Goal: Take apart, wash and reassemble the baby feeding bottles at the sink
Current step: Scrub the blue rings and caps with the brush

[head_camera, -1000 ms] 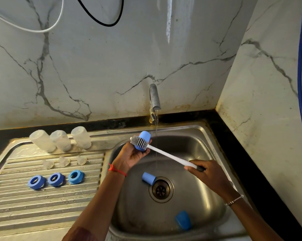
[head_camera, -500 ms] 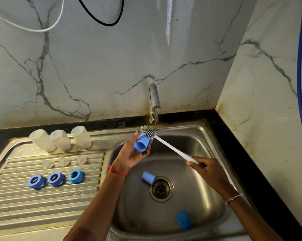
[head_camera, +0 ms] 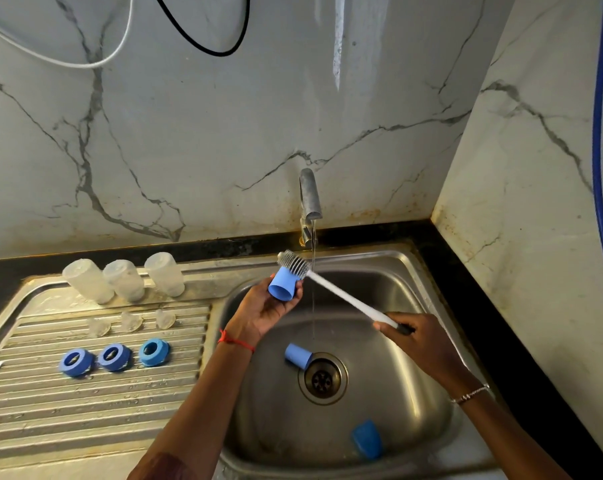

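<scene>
left hand point(head_camera: 265, 310) up over the back-left of the sink basin point(head_camera: 379, 403), fingers curled round a blue cap point(head_camera: 282, 285); cap's open mouth faces down and toward the camera. right hand point(head_camera: 423, 342) closed round the dark end of the bottle brush point(head_camera: 348, 300), shaft angled up and left. bristle head point(head_camera: 293, 263) lies against the cap's closed upper end, touching as far as can be told.

tap point(head_camera: 309, 195) running. thin water stream point(head_camera: 313, 306) falls just right of the held cap and crosses the brush shaft; cannot tell whether it wets the cap itself.

second cap point(head_camera: 298, 355) on its side just beside the drain point(head_camera: 322, 378). third cap point(head_camera: 366, 443) near the front right of the basin, well apart from the other.

on the drainboard point(head_camera: 85, 417): three clear bottle bodies point(head_camera: 124, 279) in a row at the back, mouths down; three clear teats point(head_camera: 131, 321) in front of them; three blue rings point(head_camera: 114, 357) nearer the camera.

step, judged: washing stage, caps. outside of this cap is being scrubbed; parts on the drainboard look finished with, two caps in the basin not yet.

next, judged: turn the cap so the mouth meets the bristles, work the inside, shift it right into the stream to rinse, set it down by the rings. wet smooth plastic, so the left grip wants to stay firm. reassembly not begun.
</scene>
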